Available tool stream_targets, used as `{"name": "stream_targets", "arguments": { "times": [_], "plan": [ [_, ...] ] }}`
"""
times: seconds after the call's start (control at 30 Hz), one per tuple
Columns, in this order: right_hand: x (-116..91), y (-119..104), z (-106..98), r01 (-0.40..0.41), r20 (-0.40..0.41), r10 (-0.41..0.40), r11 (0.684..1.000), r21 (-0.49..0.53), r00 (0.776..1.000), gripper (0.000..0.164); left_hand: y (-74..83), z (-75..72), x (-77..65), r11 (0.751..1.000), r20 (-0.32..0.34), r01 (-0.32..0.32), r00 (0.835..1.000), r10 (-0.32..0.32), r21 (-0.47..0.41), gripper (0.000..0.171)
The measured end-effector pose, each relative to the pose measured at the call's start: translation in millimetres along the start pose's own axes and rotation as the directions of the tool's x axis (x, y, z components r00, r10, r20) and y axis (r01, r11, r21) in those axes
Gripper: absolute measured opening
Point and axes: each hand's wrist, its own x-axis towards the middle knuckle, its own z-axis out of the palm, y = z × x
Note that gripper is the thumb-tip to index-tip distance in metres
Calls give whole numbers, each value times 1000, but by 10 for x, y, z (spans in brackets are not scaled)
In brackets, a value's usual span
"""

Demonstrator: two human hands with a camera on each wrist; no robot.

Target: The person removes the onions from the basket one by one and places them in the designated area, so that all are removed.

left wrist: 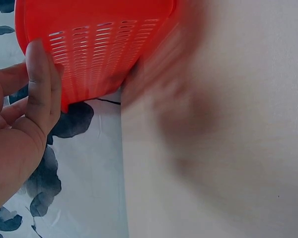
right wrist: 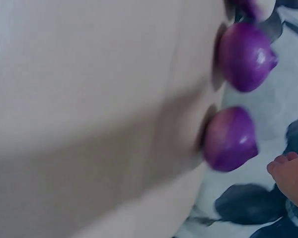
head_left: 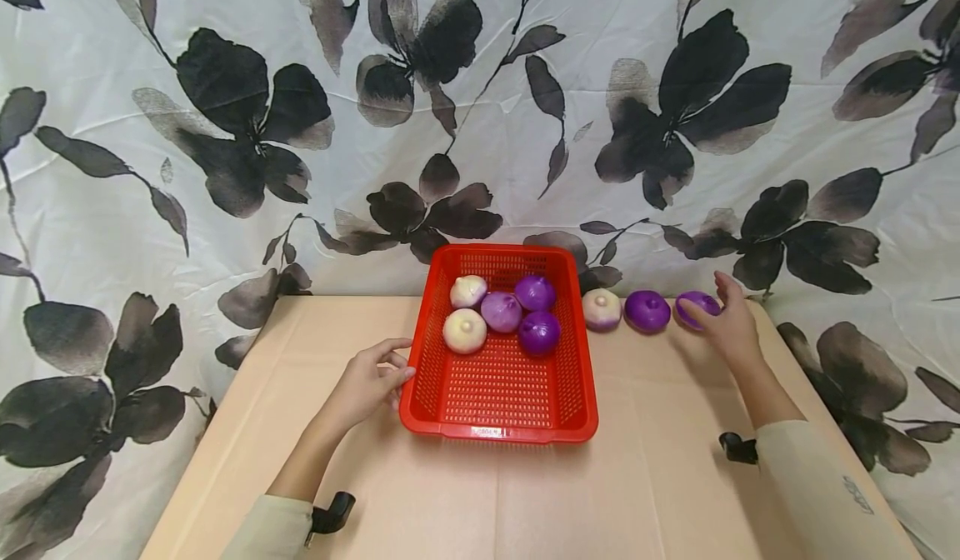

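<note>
A red plastic basket (head_left: 498, 439) with slotted walls stands on the table. Inside it, toward the far end, sit several onions, among them a pale one (head_left: 464, 331) and a purple one (head_left: 539, 332). My left hand (head_left: 372, 381) holds the basket's left rim between thumb and fingers; the left wrist view shows these fingers (left wrist: 39, 82) at the rim. To the right of the basket, three onions stand in a row: a whitish one (head_left: 602, 310), a purple one (head_left: 647, 312) and another purple onion (head_left: 697, 310). Around this last onion my right hand (head_left: 726, 320) hovers, fingers spread; the right wrist view shows a gap.
The light wooden table (head_left: 510, 502) ends at its far edge against a hanging cloth (head_left: 525, 143) with dark flower prints. The onion row and the far end of the basket are close to that edge. A small black wrist camera (head_left: 738, 448) sits on the right sleeve.
</note>
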Motion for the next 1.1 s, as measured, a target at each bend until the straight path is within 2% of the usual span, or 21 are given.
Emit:
{"name": "stream_targets", "arguments": {
  "times": [0.27, 0.4, 0.53, 0.87, 0.97, 1.1],
  "plan": [
    [-84, -392, 178, 99, 108, -98, 995, -4, 989, 91, -9, 5, 8, 1000, 2, -4, 1000, 4, -2, 51],
    [-111, -598, 327, 148, 174, -149, 989, 16, 974, 91, -29, 8, 2, 1000, 0, 0, 1000, 0, -12, 51],
    [-154, -814, 485, 203, 225, -192, 979, -26, 955, 90, -41, 9, -9, 1000, -2, 1, 1000, -1, -15, 51],
    [-205, -1319, 883, 273, 408, -261, 962, 31, 875, 86, -22, -13, -26, 1000, -3, -11, 1000, 11, -22, 51],
    [-190, -1408, 985, 306, 443, -281, 952, 16, 851, 84, -20, -12, -19, 1000, -1, -15, 1000, 15, -26, 51],
    [-178, -1476, 1113, 319, 493, -267, 948, -22, 828, 82, -20, -3, -8, 999, 2, -15, 1000, 15, -30, 52]
  ]
}}
